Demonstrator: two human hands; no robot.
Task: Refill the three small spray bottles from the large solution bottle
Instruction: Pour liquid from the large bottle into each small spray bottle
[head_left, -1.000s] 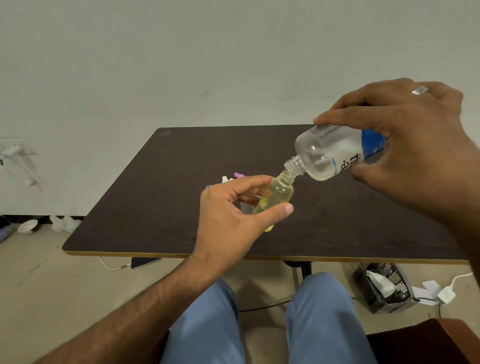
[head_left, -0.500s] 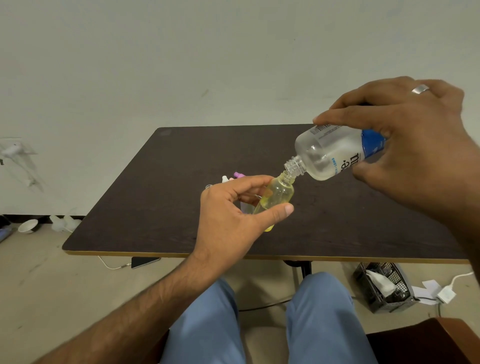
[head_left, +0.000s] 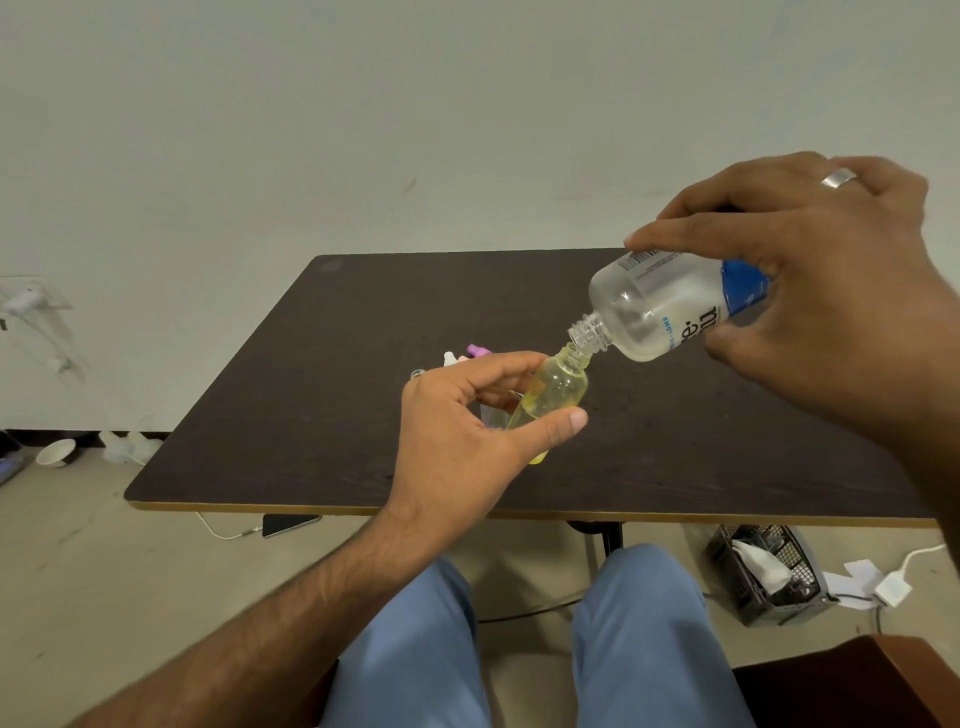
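Still nothing shifts: right hand (head_left: 841, 312) grips the tilted solution bottle (head_left: 670, 306), left hand (head_left: 462, 441) pinches the yellow spray bottle (head_left: 556, 389), pour continuing.

A dark table (head_left: 322, 395) stands against a pale wall (head_left: 363, 104), a black mesh basket (head_left: 769, 577) on the floor at four o'clock, a phone (head_left: 288, 524) at eight.

Dark table (head_left: 311, 415) in front of me. Pink and white spray caps (head_left: 470, 353) on it, mostly behind my hand. Phone (head_left: 288, 524) on the floor under its edge.
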